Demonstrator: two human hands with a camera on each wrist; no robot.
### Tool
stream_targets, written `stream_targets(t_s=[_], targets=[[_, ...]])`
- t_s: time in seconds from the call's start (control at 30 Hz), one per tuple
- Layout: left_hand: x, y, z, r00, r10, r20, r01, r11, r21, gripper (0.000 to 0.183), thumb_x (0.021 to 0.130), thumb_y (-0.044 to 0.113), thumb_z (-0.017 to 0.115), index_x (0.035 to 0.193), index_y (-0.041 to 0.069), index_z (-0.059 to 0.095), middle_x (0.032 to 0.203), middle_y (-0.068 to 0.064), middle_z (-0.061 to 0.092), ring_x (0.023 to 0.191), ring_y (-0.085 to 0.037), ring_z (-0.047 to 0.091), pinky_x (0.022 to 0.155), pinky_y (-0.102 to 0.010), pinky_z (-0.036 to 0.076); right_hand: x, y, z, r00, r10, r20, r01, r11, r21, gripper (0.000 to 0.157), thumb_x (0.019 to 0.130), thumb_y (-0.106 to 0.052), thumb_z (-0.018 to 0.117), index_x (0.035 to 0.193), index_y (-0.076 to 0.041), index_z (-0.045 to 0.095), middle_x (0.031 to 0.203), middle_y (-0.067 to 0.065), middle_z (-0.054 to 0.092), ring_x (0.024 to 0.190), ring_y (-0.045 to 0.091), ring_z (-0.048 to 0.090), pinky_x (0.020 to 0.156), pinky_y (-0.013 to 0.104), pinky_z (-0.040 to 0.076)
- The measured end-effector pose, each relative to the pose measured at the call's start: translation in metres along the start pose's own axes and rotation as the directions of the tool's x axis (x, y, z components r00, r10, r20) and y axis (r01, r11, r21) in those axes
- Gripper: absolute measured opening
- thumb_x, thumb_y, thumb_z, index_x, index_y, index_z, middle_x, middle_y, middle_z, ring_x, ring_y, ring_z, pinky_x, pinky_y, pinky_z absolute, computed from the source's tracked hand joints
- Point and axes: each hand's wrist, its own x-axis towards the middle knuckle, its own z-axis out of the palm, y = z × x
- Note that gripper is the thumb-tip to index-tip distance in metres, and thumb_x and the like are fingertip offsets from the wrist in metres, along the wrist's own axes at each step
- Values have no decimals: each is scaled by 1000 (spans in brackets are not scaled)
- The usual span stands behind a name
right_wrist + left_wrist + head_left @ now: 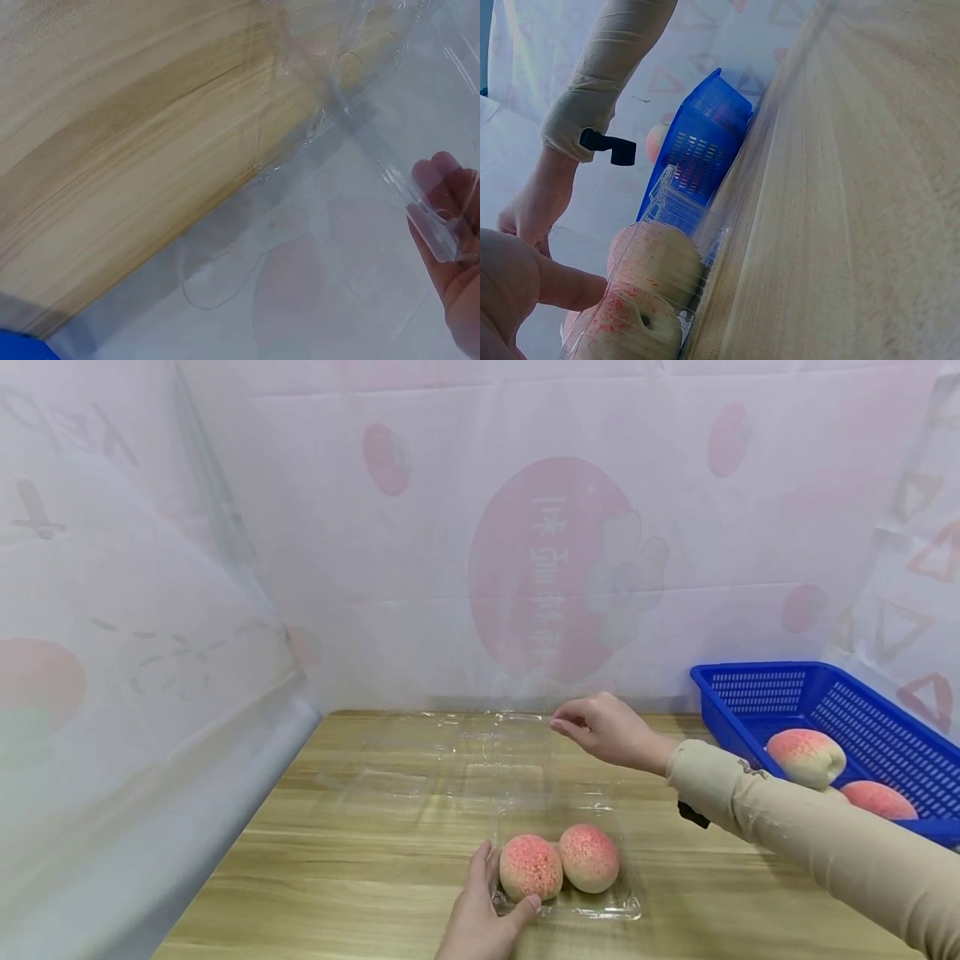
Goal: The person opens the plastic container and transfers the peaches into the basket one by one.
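A clear plastic clamshell box [600, 906] lies open on the wooden table, with two pink peaches [530, 866] [589, 857] side by side in its near half. My left hand [501, 893] grips the box's near left corner, thumb [562, 285] against the wall by the peach [660, 262]. The box's lid [450, 752] lies spread toward the back. My right hand [561, 724] pinches the lid's far edge, and in the right wrist view its fingers [450, 225] show through the clear rim [405, 187].
A blue slotted basket [750, 693] stands at the right rear with two more peaches [805, 757] [877, 799] in it. Printed plastic sheeting [525, 568] walls the table at the back and left. Bare wood [337, 877] lies left of the box.
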Motion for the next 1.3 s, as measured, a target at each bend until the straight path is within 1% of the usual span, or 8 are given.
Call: stream_targets(t_s=[0.23,0.5,0.63,0.77,0.83,1.03,1.17,1.3], targets=[[2,-4,1,1000,21,-10,-21,1000,16,97,75,34,71,137,-7,9,136,-33,23,123,-41,27,98,-54,21,-2,-7,-5,999,-29,-33,26,998,-65,17,85,-27,61,95,-15,66,86,-6,64,77,6,58,67,28,48],[-1,-3,2,1000,22,-4,-22,1000,16,99,75,39,70,138,-6,9,136,-31,25,122,-41,29,97,-55,23,-30,-34,-18,971,-117,-208,114,993,-24,34,76,-22,71,106,-9,61,105,4,58,100,17,52,84,33,44],[0,0,0,1000,-11,11,11,1000,6,100,74,40,70,138,-4,7,137,-29,24,123,-39,28,98,-54,22,-47,-52,-25,975,-51,-217,60,997,38,40,76,-27,72,112,-15,59,110,0,57,104,14,51,85,31,43],[0,1,-2,1000,5,14,-5,1000,5,97,76,38,69,138,-5,8,136,-31,23,122,-42,28,97,-55,23,-62,-65,-31,977,96,-192,-61,982,180,39,77,-30,70,114,-20,58,111,-5,58,103,11,52,86,31,44],[0,1,-3,1000,17,14,-17,1000,2,96,77,36,69,138,-5,8,136,-31,24,122,-41,29,98,-55,23,-70,-70,-32,964,220,-151,-160,930,331,37,77,-29,71,111,-19,60,109,-5,59,100,11,54,86,32,45],[-1,0,-2,1000,8,13,-8,1000,8,97,76,34,70,139,-3,6,138,-28,24,123,-38,29,99,-54,22,-102,-80,-29,886,463,16,-357,661,660,40,75,-21,73,110,-7,59,109,4,60,99,22,57,86,36,45],[0,-1,-1,1000,15,1,-15,1000,21,96,76,33,70,139,-3,8,138,-28,25,123,-38,29,99,-54,20,-117,-81,-23,862,507,11,-370,612,699,46,74,-18,74,114,-6,57,112,6,59,103,25,54,85,32,45],[0,-1,-1,1000,28,-6,-28,999,31,96,75,34,70,139,-2,9,137,-29,25,124,-38,29,100,-54,20,-127,-81,-14,844,537,-6,-382,609,695,52,70,-18,77,116,-5,55,114,6,57,106,23,52,88,33,44]])
